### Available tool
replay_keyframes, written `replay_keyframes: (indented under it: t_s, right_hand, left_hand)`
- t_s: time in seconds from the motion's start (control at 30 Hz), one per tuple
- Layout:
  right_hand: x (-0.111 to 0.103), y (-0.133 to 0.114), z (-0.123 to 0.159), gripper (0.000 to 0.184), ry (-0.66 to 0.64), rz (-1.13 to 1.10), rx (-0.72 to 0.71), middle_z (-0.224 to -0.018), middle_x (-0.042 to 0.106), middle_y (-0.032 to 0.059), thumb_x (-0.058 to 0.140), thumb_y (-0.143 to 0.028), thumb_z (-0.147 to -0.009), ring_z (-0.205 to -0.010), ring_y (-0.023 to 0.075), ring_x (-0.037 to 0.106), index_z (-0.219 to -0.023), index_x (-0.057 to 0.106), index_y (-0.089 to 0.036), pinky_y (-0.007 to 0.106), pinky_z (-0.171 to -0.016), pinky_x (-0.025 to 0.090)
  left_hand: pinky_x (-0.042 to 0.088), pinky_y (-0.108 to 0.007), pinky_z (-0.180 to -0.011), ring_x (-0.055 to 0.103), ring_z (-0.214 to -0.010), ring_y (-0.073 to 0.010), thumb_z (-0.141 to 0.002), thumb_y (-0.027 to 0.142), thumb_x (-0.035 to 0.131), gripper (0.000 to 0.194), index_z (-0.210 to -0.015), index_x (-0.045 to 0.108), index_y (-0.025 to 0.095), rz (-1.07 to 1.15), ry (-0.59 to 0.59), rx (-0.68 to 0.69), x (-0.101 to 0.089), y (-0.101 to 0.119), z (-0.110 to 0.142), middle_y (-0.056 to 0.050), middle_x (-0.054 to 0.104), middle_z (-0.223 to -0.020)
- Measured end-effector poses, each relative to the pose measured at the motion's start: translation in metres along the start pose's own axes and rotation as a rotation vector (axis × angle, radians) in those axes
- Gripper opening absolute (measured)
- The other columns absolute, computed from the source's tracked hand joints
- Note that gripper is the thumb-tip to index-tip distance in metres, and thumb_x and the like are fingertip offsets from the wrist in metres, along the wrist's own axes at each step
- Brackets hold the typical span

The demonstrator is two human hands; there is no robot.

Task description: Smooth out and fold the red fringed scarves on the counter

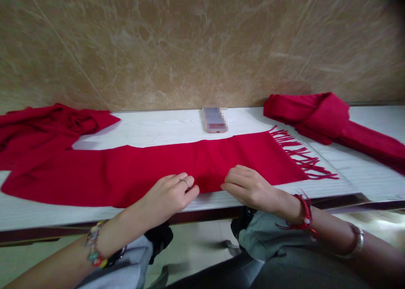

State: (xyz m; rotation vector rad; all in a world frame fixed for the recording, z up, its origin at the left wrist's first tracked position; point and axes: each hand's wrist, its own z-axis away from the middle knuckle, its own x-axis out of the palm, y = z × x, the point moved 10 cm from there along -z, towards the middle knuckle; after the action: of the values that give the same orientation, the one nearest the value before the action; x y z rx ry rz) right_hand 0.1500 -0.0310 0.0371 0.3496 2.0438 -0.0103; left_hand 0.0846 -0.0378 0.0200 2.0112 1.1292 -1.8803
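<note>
A red scarf (pixel 158 166) lies stretched flat across a white table (pixel 164 126), its fringe (pixel 300 156) at the right end. My left hand (pixel 169 196) rests at the scarf's near edge with fingers curled and pinching the cloth; it wears a ring. My right hand (pixel 249 187) sits a little to the right, fingers bent down onto the same near edge. Both hands lie close together near the table's front edge.
A phone (pixel 215 119) lies at the back of the table against a brown marbled wall (pixel 202 44). A second red scarf (pixel 325 118) lies bundled at the back right. More red cloth (pixel 41 128) is heaped at the left. My knees are below the table.
</note>
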Motion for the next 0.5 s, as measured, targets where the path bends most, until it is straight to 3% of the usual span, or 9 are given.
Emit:
replay_keyframes:
  t_s: [0.13, 0.3, 0.5]
  right_hand:
    - [0.007, -0.004, 0.002, 0.029, -0.074, -0.060, -0.029, -0.068, 0.055, 0.0044, 0.035, -0.011, -0.090, -0.064, 0.0137, 0.042, -0.074, 0.060, -0.012, 0.027, -0.060, 0.033]
    - [0.013, -0.003, 0.003, 0.026, -0.168, -0.210, -0.015, -0.077, 0.057, 0.0064, 0.036, -0.015, -0.089, -0.068, 0.0139, 0.045, -0.088, 0.062, -0.012, 0.027, -0.064, 0.038]
    - [0.025, 0.005, -0.004, 0.023, -0.233, -0.336, 0.122, -0.090, 0.059, 0.0083, 0.041, -0.021, -0.087, -0.084, 0.0165, 0.052, -0.096, 0.062, -0.013, 0.030, -0.077, 0.043]
  left_hand:
    - [0.039, -0.024, -0.053, 0.049, -0.064, -0.0146, -0.080, 0.007, 0.048, 0.014, -0.083, 0.057, 0.017, 0.073, -0.048, 0.012, 0.005, 0.002, 0.001, -0.001, 0.054, -0.072]
    - [0.044, -0.027, -0.065, 0.052, -0.075, -0.0162, -0.079, 0.006, 0.048, 0.024, -0.097, 0.056, 0.018, 0.183, -0.170, -0.018, 0.016, 0.001, 0.005, -0.003, 0.056, -0.082]
    - [0.045, -0.031, -0.077, 0.055, -0.089, -0.0179, -0.086, 0.020, 0.042, 0.024, -0.106, 0.055, 0.017, 0.287, -0.221, -0.126, 0.015, 0.000, 0.004, -0.007, 0.057, -0.105]
